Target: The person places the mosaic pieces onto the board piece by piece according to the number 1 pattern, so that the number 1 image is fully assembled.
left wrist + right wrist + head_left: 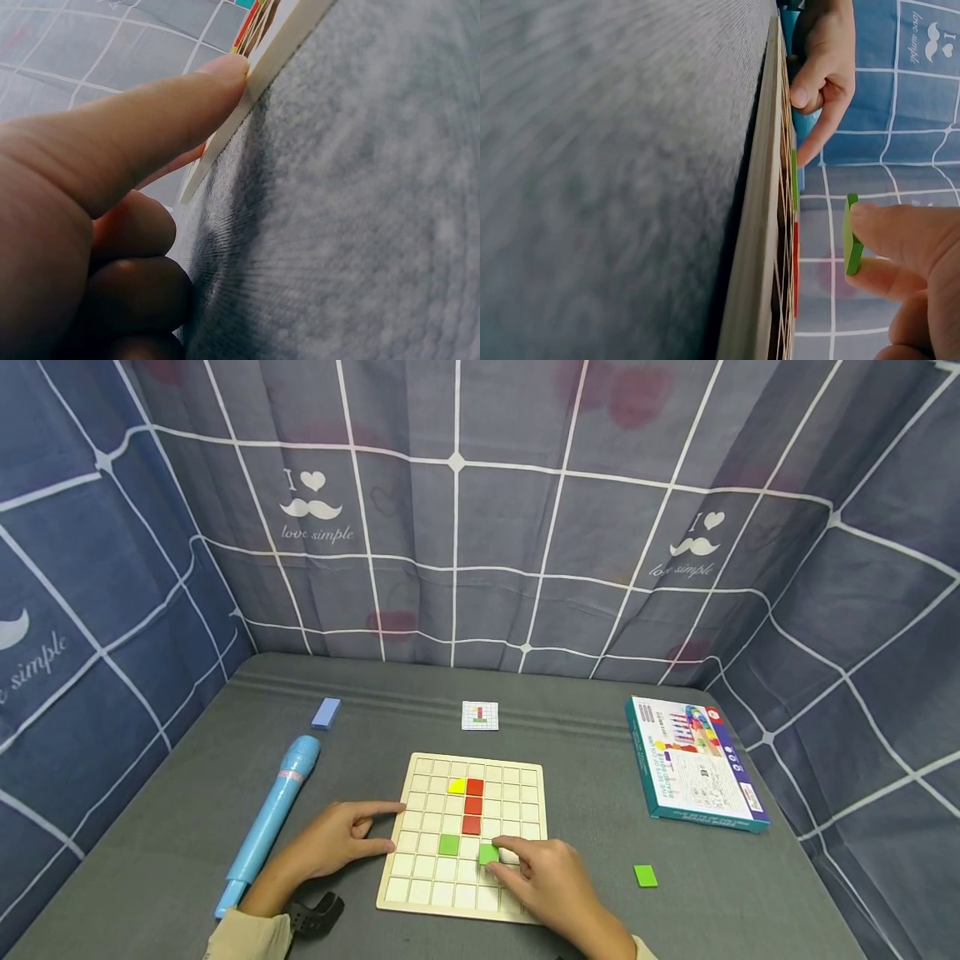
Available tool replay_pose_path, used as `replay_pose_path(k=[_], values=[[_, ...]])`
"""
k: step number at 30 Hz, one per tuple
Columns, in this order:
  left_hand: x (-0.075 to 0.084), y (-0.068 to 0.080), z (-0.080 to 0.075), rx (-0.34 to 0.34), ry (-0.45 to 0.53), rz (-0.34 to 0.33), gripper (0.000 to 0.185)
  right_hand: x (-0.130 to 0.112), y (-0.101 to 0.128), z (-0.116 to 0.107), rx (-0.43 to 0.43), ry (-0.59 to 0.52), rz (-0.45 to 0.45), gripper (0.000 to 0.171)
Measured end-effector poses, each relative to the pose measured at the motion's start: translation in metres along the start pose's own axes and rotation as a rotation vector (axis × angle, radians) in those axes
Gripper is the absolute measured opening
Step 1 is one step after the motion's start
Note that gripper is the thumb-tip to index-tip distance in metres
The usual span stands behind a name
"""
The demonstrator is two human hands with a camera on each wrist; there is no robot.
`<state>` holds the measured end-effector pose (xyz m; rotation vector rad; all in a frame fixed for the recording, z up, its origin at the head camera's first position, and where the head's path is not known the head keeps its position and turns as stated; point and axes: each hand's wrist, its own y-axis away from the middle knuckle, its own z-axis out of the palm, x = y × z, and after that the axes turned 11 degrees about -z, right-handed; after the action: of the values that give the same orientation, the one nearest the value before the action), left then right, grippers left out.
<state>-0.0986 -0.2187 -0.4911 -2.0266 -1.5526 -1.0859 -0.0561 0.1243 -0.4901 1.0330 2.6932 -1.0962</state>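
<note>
Presently, notes as seen, placed against the wooden grid board (463,835):
Right hand: right hand (551,881) pinched a green square tile (488,853) between thumb and fingertips, just above the board's lower right cells.
Tile attitude: in the right wrist view the green tile (850,234) stood apart from the board face, flat side toward it; being square, it showed no long axis.
Left hand: left hand (337,841) lay at the board's left edge, index finger straight and touching the rim, other fingers curled, holding nothing.
On board: second green tile (448,844) left of the held one; red tiles (473,806) stacked in a column above; yellow piece (457,787) beside the top red.
Off board: loose green tile (645,876) to the right; pattern card (480,715) beyond the far edge; blue tube (272,814) and blue block (326,712) to the left; game box (693,763) far right, print too small to read.
Writing: backdrop cloth (315,506) read "love simple" under a moustache.
</note>
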Motion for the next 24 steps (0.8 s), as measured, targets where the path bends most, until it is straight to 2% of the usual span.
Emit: replay_pose_path(k=[6,13,24], values=[[0.0,0.0,0.0,0.0,-0.001,0.002,0.053,0.0,-0.007,0.007,-0.013,0.003,-0.004,0.023],[0.0,0.0,-0.001,-0.004,-0.002,0.005,0.053,-0.003,-0.014,0.014,-0.067,0.08,0.015,0.022],[0.001,0.0,-0.001,-0.004,-0.012,-0.005,0.053,-0.006,-0.019,0.022,-0.108,0.118,0.049,0.024]])
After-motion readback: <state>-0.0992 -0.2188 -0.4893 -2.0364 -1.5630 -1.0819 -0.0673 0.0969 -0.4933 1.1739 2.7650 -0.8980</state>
